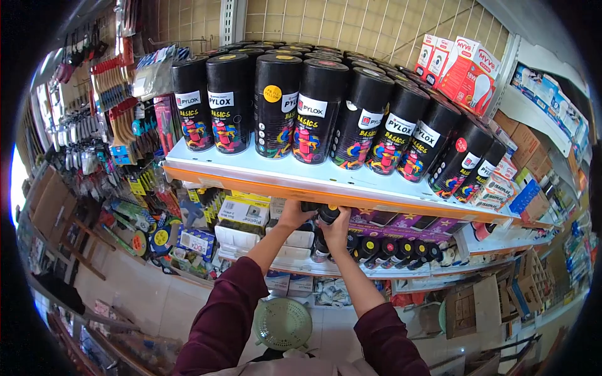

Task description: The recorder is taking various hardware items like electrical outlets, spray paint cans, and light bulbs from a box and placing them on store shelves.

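Under the orange front edge of the upper shelf (282,185), both of my hands reach in toward the lower shelf. My right hand (337,230) is closed around a black-capped spray paint can (328,214) with a yellow dot on its cap. Just left of it, my left hand (292,217) has its thumb against a second dark can (308,206). The shelf edge partly hides those fingers, so its grip is unclear. Above them, rows of black Pylox spray cans (320,113) stand upright on the white upper shelf.
More spray cans (369,248) line the lower shelf (404,271), beside purple boxes (404,221) and white electrical boxes (242,211). Light bulb boxes (470,75) stand at the upper right. Paintbrushes (110,80) hang at left. A green perforated stool (283,324) stands below.
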### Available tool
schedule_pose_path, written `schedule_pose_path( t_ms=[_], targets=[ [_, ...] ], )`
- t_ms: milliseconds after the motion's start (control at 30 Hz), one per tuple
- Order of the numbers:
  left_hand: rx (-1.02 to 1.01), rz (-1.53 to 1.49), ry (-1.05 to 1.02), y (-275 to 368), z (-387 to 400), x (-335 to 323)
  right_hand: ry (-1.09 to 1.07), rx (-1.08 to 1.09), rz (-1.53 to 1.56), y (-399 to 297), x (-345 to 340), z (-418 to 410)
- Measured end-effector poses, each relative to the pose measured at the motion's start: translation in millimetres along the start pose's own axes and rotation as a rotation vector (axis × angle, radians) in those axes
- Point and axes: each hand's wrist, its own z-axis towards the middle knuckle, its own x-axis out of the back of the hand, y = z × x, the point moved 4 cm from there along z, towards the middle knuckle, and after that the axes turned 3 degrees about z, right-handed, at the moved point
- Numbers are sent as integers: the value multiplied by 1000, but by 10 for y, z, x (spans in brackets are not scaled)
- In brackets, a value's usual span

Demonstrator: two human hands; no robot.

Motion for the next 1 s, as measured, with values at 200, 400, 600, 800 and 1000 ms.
schedule_pose_path(
  t_ms=[200,400,600,800,1000],
  targets=[
    [105,22,-204,-192,-88,42,-40,-22,7,-24,-61,-35],
    [103,-31,-116,-46,-290,114,-8,45,-14,28,-39,-71],
    [120,-4,-98,-116,-270,61,-12,22,-26,-15,-66,-17],
    [216,370,-360,-18,-73,22,-180,-137,-249,-212,3,303],
    [-31,518,-117,111,6,96,-465,-124,-536,-155,-44,456]
  ],
)
